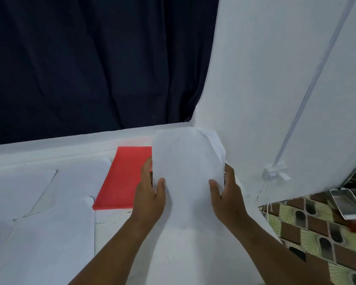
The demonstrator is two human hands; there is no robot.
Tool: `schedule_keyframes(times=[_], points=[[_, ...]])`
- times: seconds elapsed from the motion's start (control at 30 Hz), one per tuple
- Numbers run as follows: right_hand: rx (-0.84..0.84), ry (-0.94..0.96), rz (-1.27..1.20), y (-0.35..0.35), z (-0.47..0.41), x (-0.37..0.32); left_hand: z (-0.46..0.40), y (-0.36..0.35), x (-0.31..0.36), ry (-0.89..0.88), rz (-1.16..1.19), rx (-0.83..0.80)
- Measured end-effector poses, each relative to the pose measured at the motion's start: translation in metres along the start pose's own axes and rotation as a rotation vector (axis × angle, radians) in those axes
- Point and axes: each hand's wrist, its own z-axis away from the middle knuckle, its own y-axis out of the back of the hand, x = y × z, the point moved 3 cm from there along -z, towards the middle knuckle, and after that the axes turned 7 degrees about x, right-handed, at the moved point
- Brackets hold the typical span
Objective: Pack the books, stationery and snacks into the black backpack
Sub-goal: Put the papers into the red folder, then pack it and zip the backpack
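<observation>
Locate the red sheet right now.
Head view: the red sheet lies flat on the white table, centre-left, just left of the white paper stack held by both hands, the left hand overlapping its right edge.

White table [119, 219], red sheet [123, 177] flat

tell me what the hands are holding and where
Both hands, left and right, grip a white stack of paper sheets by its two side edges.

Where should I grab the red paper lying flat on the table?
Probably by the near left corner of the red paper, coming from the left. It lies flat, so a corner must be lifted first, and the hands holding the white sheets cover its right edge.
</observation>
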Motion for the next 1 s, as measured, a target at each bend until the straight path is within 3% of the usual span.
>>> schedule_keyframes(times=[0.23, 0.47, 0.8, 1.0], points=[[-0.055, -0.024, 0.014, -0.014, 0.011, 0.003, 0.011, 0.014, -0.018, 0.052, -0.059, -0.056], [-0.094, 0.085, -0.128, -0.055, 0.014, -0.059, 0.004, 0.091, -0.009, 0.118, -0.092, 0.114], [-0.493, -0.061, -0.222, -0.181, 0.093, -0.133, 0.041, 0.253, -0.074, 0.435, -0.293, 0.193], [-0.707, -0.19, 0.0, -0.243, 0.153, -0.138, 0.067, 0.321, -0.128, 0.605, -0.453, 0.072]])
